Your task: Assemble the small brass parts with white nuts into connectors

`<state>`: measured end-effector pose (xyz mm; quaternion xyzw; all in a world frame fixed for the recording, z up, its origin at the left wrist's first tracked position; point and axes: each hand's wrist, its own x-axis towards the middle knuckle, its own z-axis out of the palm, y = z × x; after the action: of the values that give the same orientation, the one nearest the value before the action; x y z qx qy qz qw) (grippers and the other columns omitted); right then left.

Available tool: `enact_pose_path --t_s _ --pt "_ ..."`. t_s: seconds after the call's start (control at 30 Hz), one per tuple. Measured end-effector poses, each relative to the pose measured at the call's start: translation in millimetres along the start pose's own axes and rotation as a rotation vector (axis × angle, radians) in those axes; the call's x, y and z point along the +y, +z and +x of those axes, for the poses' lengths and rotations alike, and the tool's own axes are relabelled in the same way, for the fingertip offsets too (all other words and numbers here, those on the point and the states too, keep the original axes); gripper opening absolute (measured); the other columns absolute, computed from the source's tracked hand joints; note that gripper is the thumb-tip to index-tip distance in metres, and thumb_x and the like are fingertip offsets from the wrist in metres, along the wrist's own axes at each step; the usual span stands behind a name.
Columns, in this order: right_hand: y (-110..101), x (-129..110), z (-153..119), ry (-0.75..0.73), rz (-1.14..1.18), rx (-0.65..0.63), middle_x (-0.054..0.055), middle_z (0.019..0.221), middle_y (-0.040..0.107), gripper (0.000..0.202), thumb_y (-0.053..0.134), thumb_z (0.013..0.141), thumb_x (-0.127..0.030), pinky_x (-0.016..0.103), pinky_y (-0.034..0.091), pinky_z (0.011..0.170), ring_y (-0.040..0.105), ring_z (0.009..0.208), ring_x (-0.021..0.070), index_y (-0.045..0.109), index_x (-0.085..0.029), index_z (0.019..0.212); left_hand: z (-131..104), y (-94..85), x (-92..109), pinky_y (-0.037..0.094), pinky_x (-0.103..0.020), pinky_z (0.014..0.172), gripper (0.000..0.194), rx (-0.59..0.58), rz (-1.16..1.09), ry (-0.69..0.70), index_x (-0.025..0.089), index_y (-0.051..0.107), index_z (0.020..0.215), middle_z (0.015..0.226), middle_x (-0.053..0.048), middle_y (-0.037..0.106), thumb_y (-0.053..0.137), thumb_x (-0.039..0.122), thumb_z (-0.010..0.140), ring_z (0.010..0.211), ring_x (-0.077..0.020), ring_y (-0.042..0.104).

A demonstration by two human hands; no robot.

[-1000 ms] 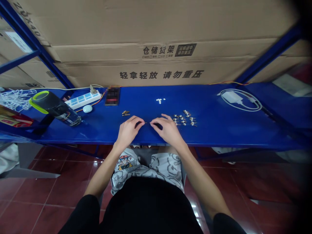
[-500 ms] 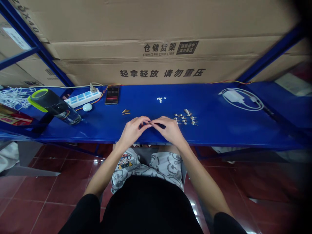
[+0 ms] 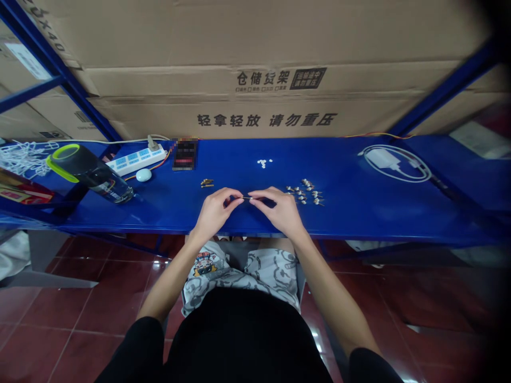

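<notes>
My left hand (image 3: 215, 210) pinches one end of a thin brass-coloured screw (image 3: 246, 198) between thumb and fingers. My right hand (image 3: 279, 210) is closed in a pinch at the screw's other end, where a small white piece (image 3: 250, 198) shows at the fingertips. Left of centre lie several loose brass-coloured screws (image 3: 207, 183). Beyond my hands is a small cluster of white pieces (image 3: 262, 163). Beside my right hand, several screws with white pieces on them (image 3: 305, 190) lie scattered.
All this is on a blue shelf (image 3: 359, 213). At left are a dark bottle (image 3: 104, 178) with a green-rimmed lid, a power strip (image 3: 138, 159), a white round object (image 3: 143, 175) and a phone (image 3: 184, 154). A white charger and cable (image 3: 387, 159) lie right; cardboard (image 3: 199, 48) stands behind.
My hands have risen slightly away from me and their fingertips have drawn a little apart, so more of the screw shows between them. The loose pieces lie as before.
</notes>
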<state>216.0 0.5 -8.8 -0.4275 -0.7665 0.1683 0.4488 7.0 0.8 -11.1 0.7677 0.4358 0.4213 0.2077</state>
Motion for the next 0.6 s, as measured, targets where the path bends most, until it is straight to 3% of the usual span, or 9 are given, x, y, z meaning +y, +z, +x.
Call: enact_pose_path --t_s 0.3,0.6 --pt "-2.5 -2.2 0.2 -0.06 0.038 0.006 0.0 0.093 0.078 0.009 0.071 0.09 -0.026 0.038 0.055 0.079 0.069 0.085 0.0213 0.077 -0.029 0.095 2.6 -1.8 -2.8 0.049 -0.024 0.068 0.009 -0.03 -0.111 -0.106 0.023 0.073 0.095 0.093 0.0 0.076 0.072 0.031 0.092 0.071 -0.0123 0.062" --pt "-2.2 -3.0 -1.0 -0.058 0.031 -0.017 0.001 0.095 0.079 0.008 0.069 0.091 -0.026 0.04 0.054 0.085 0.071 0.088 0.0217 0.076 -0.028 0.095 3.3 -4.9 -0.4 0.048 -0.026 0.07 0.011 -0.092 -0.132 -0.114 0.023 0.074 0.093 0.093 0.0 0.076 0.072 0.033 0.09 0.068 -0.0122 0.059"
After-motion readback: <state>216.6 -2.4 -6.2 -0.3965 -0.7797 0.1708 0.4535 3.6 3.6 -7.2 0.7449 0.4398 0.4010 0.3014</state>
